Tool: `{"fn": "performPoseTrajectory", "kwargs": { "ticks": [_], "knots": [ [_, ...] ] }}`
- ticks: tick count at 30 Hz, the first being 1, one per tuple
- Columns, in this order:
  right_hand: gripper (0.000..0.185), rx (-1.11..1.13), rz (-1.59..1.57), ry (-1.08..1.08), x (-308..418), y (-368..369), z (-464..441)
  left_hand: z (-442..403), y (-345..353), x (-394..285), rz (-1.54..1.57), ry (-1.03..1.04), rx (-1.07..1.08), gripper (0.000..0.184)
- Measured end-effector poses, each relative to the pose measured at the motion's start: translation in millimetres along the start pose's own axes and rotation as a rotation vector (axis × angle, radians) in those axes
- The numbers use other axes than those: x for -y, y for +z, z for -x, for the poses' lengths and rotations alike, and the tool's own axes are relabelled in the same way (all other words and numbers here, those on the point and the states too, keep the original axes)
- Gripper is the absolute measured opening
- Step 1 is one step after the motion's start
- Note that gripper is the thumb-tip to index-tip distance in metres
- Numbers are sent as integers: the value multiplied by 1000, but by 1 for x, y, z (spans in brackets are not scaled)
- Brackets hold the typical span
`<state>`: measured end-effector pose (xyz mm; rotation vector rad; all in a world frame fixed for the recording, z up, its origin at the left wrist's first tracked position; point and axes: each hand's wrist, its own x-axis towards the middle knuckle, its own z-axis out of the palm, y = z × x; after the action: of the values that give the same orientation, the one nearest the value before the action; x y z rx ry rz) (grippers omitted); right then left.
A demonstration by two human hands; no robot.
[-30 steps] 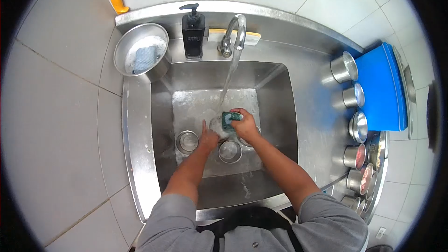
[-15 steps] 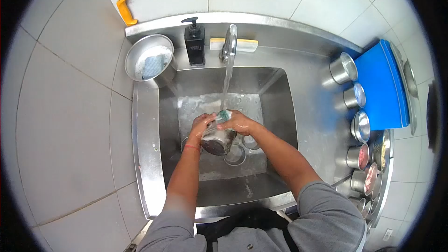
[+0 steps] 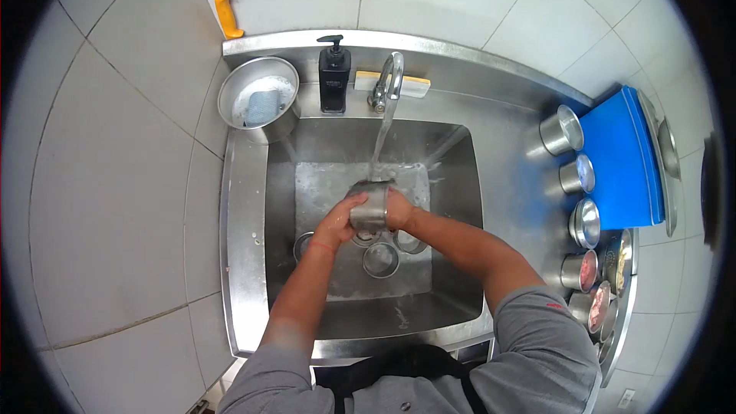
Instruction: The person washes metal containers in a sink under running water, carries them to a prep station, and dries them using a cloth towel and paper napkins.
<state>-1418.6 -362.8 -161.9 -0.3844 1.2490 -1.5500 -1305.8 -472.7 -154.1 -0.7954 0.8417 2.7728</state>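
A metal pot [image 3: 369,211] is held on its side above the sink floor, just below the stream from the faucet [image 3: 395,77]. My left hand [image 3: 339,218] grips its left side. At its right end is my right hand [image 3: 399,209], with the fingers partly hidden inside or behind the rim. The green sponge is not visible. Beneath the hands, several small round metal containers [image 3: 380,260] rest in the steel sink [image 3: 452,261], one partly behind my left wrist.
At the back left stands a large metal pot [image 3: 268,129] with suds and a blue cloth, beside a black pump bottle [image 3: 333,84]. A yellow-white bar [image 3: 406,86] lies behind the faucet. Metal pots [image 3: 562,130] line the right counter by a blue box [image 3: 617,161].
The pot has been turned from a tilt with its base toward me to lying sideways. My right hand has shifted to its right end, and the green sponge has gone from sight.
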Motion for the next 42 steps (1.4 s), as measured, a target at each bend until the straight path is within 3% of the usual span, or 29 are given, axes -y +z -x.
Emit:
{"fn": "performPoseTrajectory", "kwargs": {
  "ticks": [2, 3, 5, 6, 7, 9, 12, 14, 15, 16, 17, 18, 19, 20, 22, 24, 25, 26, 27, 29, 30, 31, 32, 34, 35, 36, 38, 40, 42],
  "knots": [
    [27, -10, -338, 63, -13, 3, -5, -10, -10, -5, -83, 68, -17, 50],
    [27, -11, -339, 66, -16, 4, -8, -15, -15, -3, -156, 141, -23, 51],
    [32, -73, 256, 240, -21, 7, -14, -12, -26, 8, 68, 179, 38, 53],
    [35, -50, 170, 181, -17, 14, -5, -9, -33, 9, 289, 222, 96, 56],
    [37, -22, 82, 124, -13, 21, 3, -9, -44, 3, 290, 221, 98, 56],
    [37, -15, 197, 113, -10, 24, 11, -5, -58, -4, 456, 255, 77, 57],
    [35, 23, 557, 59, -3, 25, 18, -12, -35, -8, 155, 205, -90, 56],
    [34, 59, 803, 7, 12, 28, 12, -15, -34, -3, 0, 321, -92, 56],
    [37, -12, 565, 257, 49, 46, 16, -11, -34, 2, 49, 458, -87, 55],
    [37, -15, 564, 255, 64, 50, 21, -7, -33, 6, 99, 596, -82, 54],
    [38, -143, 302, 252, 75, 51, 27, 1, -23, 9, 356, 569, -39, 51],
    [40, -263, 37, 244, 80, 50, 30, 4, -23, 16, 353, 571, -39, 51],
    [41, -200, -196, 153, 55, 34, 18, 8, -24, 21, 540, 432, -11, 50],
    [41, -194, -198, 149, 22, 17, 4, 8, -28, 27, 724, 288, 18, 50],
    [38, -337, 267, 138, 20, 12, -1, -11, -44, 33, 671, 413, 225, 51],
    [36, -338, 441, 194, 49, 17, 6, 2, -32, 19, 481, 224, -65, 48],
    [34, -240, 539, 60, 42, 8, -2, 7, -22, 4, 333, 127, -206, 44],
    [33, -142, 630, -76, 38, 4, -8, -1, -22, 6, -238, 367, -494, 35],
    [33, -145, 626, -66, 39, 10, -13, -16, -34, 7, -800, 550, -517, 32],
    [30, -89, 1023, -428, 28, 21, -14, -35, -51, 24, -1357, 668, -502, 29],
    [29, -76, 1149, -550, 23, 22, -13, -45, -45, 22, -1362, 654, -695, 27],
    [29, -193, 780, -297, 23, 19, -15, -47, -41, 23, -1362, 639, -889, 25],
    [29, -298, 411, -57, 25, 16, -17, -49, -49, 30, -1359, 638, -890, 25],
    [27, -301, 353, -38, 25, 5, -7, -61, -92, 63, -1691, 508, -643, 24],
    [27, -304, 298, -12, 25, -4, 4, -77, -130, 86, -1772, 345, -618, 22],
    [30, -309, 245, 16, 23, -14, 16, -69, -122, 95, -1761, 341, -609, 22],
    [34, -377, 126, 82, 17, -32, 35, -48, -101, 115, -1851, 820, -1017, 26],
    [38, -432, 5, 134, 9, -49, 45, -31, -71, 132, -1910, 352, -252, 33],
    [43, -471, -232, 185, -7, -59, 53, -31, -114, 219, -2128, 605, 245, 37]
  ]
}}
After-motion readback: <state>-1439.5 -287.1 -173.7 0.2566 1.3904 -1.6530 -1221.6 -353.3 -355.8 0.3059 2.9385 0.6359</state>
